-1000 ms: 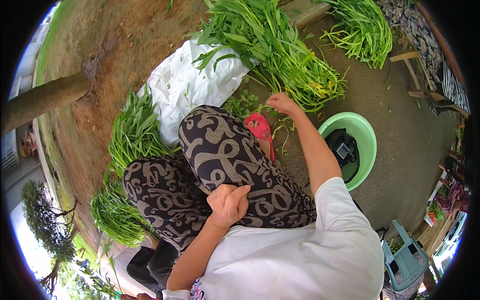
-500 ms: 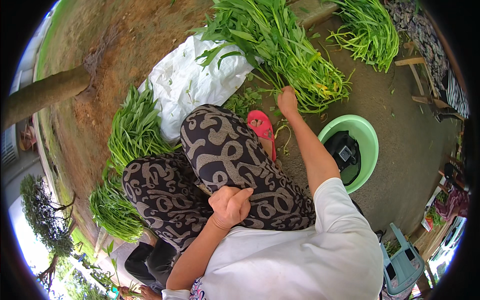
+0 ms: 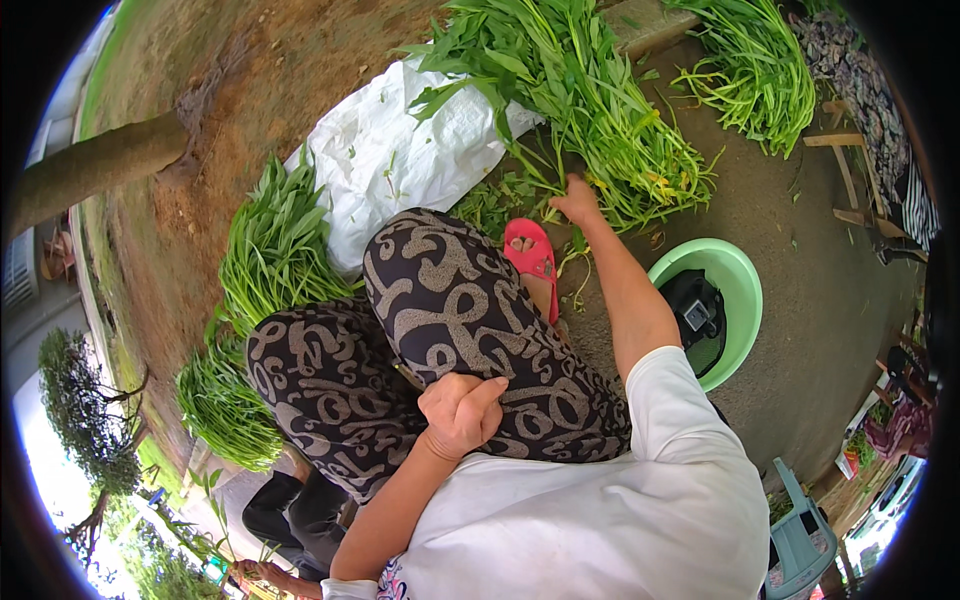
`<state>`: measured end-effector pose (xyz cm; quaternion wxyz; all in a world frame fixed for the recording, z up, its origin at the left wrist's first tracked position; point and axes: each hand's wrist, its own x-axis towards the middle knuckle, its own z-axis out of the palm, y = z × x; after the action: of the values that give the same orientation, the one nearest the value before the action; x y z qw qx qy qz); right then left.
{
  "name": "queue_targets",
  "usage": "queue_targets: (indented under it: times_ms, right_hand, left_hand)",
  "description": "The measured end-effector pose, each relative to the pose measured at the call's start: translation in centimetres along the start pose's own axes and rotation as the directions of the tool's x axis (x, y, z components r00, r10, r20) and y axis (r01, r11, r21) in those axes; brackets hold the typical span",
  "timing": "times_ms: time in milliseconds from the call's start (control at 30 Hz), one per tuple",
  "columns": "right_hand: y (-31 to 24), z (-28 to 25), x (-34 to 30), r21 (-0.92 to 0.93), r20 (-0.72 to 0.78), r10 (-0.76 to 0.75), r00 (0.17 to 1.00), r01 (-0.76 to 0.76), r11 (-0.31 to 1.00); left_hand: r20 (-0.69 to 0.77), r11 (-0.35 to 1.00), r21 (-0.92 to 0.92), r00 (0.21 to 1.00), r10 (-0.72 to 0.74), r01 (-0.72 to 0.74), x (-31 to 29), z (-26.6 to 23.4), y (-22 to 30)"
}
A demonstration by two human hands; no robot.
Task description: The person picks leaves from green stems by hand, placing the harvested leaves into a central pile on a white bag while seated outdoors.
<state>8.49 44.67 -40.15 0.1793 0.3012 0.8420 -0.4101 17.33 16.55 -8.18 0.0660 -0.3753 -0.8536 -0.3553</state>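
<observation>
My left hand (image 3: 462,412) is curled into a fist on my patterned trouser leg (image 3: 470,290), with nothing seen sticking out of it. My right arm stretches forward to the large heap of long-stemmed leafy greens (image 3: 590,95). At the heap's near edge my right hand (image 3: 577,203) is closed on some stems; its fingertips are partly hidden. Loose leaves and trimmings (image 3: 490,203) lie on the ground left of that hand, close to my red sandal (image 3: 531,252).
A white woven sack (image 3: 385,150) lies ahead. More greens are piled at left (image 3: 275,245) and far right (image 3: 755,75). A green basin (image 3: 745,330) holding a black bag stands at right. At lower left another person's hand (image 3: 262,572) holds stems. A tree trunk (image 3: 110,175) rises at left.
My right hand has stayed at the heap's near edge, its fingers now closer around the stems. The view has shifted slightly. My left hand rests as before.
</observation>
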Motion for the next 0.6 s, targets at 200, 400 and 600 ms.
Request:
queue_targets:
  times_ms: [200, 400, 600]
  right_hand:
    - [-0.7, -1.1, -0.8, 0.082, 0.043, -0.074, 0.996, 0.070, 0.994]
    - [-3.1, -4.3, -4.3, 0.055, -0.010, -0.090, 0.996, 0.091, 0.994]
    - [-6.4, -9.8, -7.7, 0.180, -0.252, -0.139, 0.958, 0.187, 0.966]
  left_hand:
    - [-0.007, 1.000, -0.027, 1.000, 0.008, -0.008, 0.1, 0.0, 0.1]
    - [-0.009, 0.996, -0.069, 0.998, 0.064, -0.065, 0.2, -0.1, 0.1]
    - [-0.028, 0.989, -0.129, 0.997, 0.068, -0.071, 0.3, -0.1, 0.0]
